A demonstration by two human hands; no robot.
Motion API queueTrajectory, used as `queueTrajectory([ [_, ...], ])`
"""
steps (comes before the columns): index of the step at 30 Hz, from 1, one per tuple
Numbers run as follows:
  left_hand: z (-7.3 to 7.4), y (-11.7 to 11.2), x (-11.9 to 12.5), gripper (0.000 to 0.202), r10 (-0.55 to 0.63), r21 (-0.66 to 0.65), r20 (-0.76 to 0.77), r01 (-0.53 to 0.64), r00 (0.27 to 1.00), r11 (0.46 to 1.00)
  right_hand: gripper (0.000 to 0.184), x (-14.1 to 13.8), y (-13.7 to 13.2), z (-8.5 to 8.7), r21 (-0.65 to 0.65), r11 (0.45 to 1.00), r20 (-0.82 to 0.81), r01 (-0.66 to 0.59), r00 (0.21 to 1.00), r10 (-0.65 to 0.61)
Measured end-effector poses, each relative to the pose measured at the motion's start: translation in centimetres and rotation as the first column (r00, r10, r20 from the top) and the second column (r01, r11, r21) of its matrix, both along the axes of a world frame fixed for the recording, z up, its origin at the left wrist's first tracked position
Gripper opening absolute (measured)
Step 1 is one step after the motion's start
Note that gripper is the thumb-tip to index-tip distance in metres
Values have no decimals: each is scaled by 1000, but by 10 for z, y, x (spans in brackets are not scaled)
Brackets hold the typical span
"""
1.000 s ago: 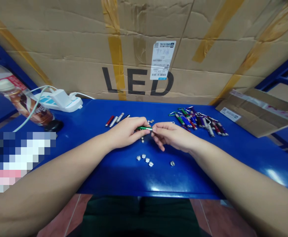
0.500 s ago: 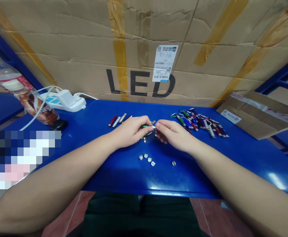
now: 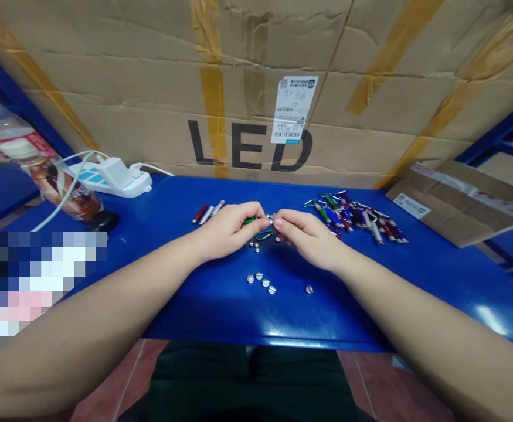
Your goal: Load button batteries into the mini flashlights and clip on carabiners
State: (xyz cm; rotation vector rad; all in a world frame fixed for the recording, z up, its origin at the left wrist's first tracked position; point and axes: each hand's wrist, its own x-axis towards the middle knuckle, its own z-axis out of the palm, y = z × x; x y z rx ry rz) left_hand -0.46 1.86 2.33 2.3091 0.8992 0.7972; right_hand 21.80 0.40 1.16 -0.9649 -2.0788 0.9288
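Observation:
My left hand grips a green keychain flashlight, mostly hidden by my fingers, and its green carabiner clip hangs below. My right hand pinches at the flashlight's far end, where something small and silver shows between my fingertips. Several silver slotted screw caps lie on the blue tabletop below my hands, with a few more near my left fingers. Beyond my right hand lies a heap of multicoloured keychain flashlights. Several loose metal tubes lie beyond my left hand.
A large cardboard box printed "LED" stands behind the table. A white power strip and a plastic drink bottle are at the back left, with a flattened cardboard sheet at the right.
My hands have drawn closer together over the flashlight, and its green carabiner now shows below my fingers. The view has shifted slightly.

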Motion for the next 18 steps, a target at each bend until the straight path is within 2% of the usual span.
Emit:
queueTrajectory([
  [3,-3,6,-5,25,40,81,-38,-36,998,996,36,8,9,-1,177,984,139,13,990,-38],
  [5,-6,12,-10,22,83,101,-37,-78,996,992,28,14,16,-4,330,944,256,30,959,-119],
  [7,-7,17,-16,22,125,99,-22,-122,992,988,23,17,20,-7,415,910,361,19,914,-183],
  [12,-6,22,-23,25,146,113,-33,-141,989,983,26,8,20,-15,413,907,515,-81,842,-160],
  [18,-7,21,-18,29,130,131,-77,-119,989,984,16,-6,18,-14,364,930,530,-46,832,-166],
])
